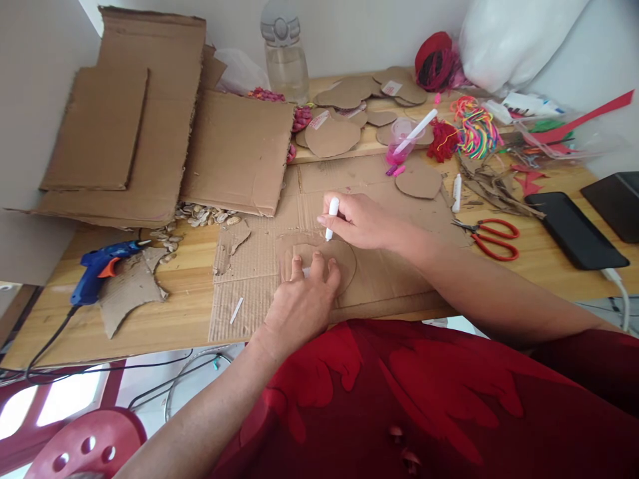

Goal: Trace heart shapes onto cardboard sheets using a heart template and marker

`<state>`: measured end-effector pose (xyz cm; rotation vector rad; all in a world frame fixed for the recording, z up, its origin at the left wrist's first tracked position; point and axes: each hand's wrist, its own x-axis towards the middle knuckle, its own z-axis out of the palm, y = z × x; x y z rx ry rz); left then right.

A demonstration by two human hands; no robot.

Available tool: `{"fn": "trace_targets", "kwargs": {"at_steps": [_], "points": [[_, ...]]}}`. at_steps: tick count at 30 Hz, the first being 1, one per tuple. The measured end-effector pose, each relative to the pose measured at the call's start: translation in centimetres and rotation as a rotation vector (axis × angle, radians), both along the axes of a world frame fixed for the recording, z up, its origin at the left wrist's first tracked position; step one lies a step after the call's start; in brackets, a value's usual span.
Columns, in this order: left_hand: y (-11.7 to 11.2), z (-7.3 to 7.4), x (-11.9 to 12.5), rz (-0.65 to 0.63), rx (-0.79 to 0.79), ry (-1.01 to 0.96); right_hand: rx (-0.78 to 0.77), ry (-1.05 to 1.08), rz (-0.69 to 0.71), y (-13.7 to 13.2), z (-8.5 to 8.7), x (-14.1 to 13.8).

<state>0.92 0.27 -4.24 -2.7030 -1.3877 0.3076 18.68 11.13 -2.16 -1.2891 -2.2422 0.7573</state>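
Note:
My right hand is closed around a white marker pen, its tip down at the edge of a round cardboard disc. My left hand lies on that disc with fingers spread flat, pressing it onto a large sheet of corrugated cardboard on the wooden table. The two hands are close together, almost touching.
A blue glue gun and cardboard scraps lie at the left. Red scissors and a black phone are at the right. Behind stand cardboard sheets, cut discs, a water bottle, coloured yarn and a pink cup.

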Motion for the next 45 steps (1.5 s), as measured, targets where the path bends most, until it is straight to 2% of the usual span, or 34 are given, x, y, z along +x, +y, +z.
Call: {"fn": "trace_targets", "kwargs": {"at_steps": [7, 13, 17, 20, 24, 29, 34, 39, 45], "points": [[0.0, 0.2, 0.0, -0.018, 0.014, -0.011, 0.031, -0.003, -0.106, -1.5, -0.2, 2.3], [-0.1, 0.3, -0.2, -0.021, 0.014, -0.022, 0.071, -0.071, -0.193, -4.8, -0.2, 3.2], [-0.1, 0.4, -0.2, -0.015, -0.005, -0.024, 0.041, -0.107, -0.228, -6.7, 0.1, 3.5], [-0.1, 0.5, -0.1, -0.015, -0.003, -0.029, 0.033, -0.105, -0.227, -6.5, 0.2, 3.6], [-0.1, 0.6, -0.1, -0.013, 0.004, -0.026, 0.069, -0.055, -0.199, -4.7, -0.3, 3.4], [-0.1, 0.6, 0.0, -0.007, -0.003, -0.020, 0.086, -0.038, -0.116, -2.5, -0.5, 2.1], [0.0, 0.9, 0.0, -0.004, -0.022, -0.005, 0.048, -0.019, -0.069, -1.6, -0.2, 1.1], [0.2, 1.3, 0.1, -0.014, -0.053, 0.024, 0.071, -0.018, -0.140, -2.6, -0.6, 2.3], [0.4, 1.5, 0.0, -0.019, -0.066, 0.038, 0.048, -0.083, -0.312, -6.7, -0.6, 3.4]]}}
